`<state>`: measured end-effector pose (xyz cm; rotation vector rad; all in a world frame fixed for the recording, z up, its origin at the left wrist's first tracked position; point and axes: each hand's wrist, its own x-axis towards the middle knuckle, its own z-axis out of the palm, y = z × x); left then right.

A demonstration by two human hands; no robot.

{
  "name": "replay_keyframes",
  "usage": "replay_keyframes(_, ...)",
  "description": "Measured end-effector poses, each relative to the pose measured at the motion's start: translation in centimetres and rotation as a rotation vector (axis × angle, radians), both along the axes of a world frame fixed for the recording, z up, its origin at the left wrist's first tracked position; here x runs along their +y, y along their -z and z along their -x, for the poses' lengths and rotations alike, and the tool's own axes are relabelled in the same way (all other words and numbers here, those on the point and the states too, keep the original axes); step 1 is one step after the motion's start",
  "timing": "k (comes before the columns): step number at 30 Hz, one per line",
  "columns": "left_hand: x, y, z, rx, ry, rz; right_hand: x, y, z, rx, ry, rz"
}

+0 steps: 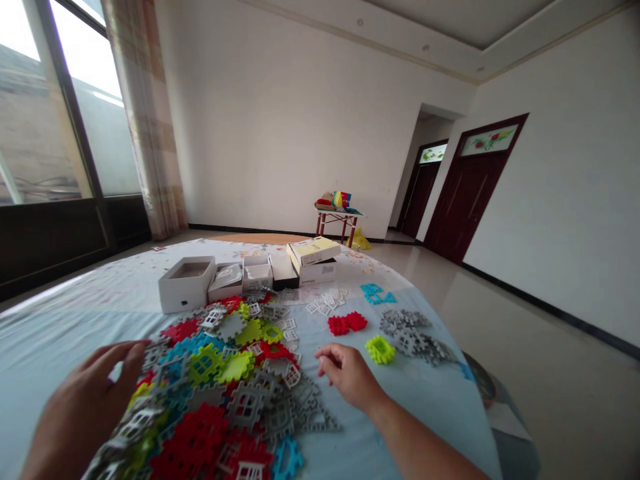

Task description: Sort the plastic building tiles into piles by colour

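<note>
Daylight enters through the window beyond the left hand, its top blown out white. Beyond the right hand, the glossy floor carries pale glare and wide-angle distortion slants the dark-red door. Interlocking plastic pieces between the hands look slightly soft.

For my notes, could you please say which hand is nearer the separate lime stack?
Right hand, just left of the lime stack; the left hand is across the mixed heap.

Nearest pieces partly out of frame

A long curtain and dark-red doors show a home.
</note>
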<state>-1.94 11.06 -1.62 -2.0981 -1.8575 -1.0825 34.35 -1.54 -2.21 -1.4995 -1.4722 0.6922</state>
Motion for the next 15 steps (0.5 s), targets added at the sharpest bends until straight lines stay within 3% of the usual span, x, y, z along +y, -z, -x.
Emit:
replay_keyframes(4,-3.5,-4.6,-7.0,0.112,0.363,0.028,-0.4,2.0,-0.8,0.048,0.058,0.034)
replay_keyframes(7,-4.3,-6.5,-12.6,0.296,0.594,0.185,0.0,2.7,-1.1,0.001,0.068,0.014)
replay_keyframes(10,-3.5,-6.9,-17.5,0.520,0.675,0.263,0.0,2.6,-1.0,-0.038,0.039,-0.012)
replay_keyframes(15,-0.6,-5.1,-22.2,0.683,0.632,0.347,-0.4,2.2,-1.0,-0.013,-0.015,-0.012)
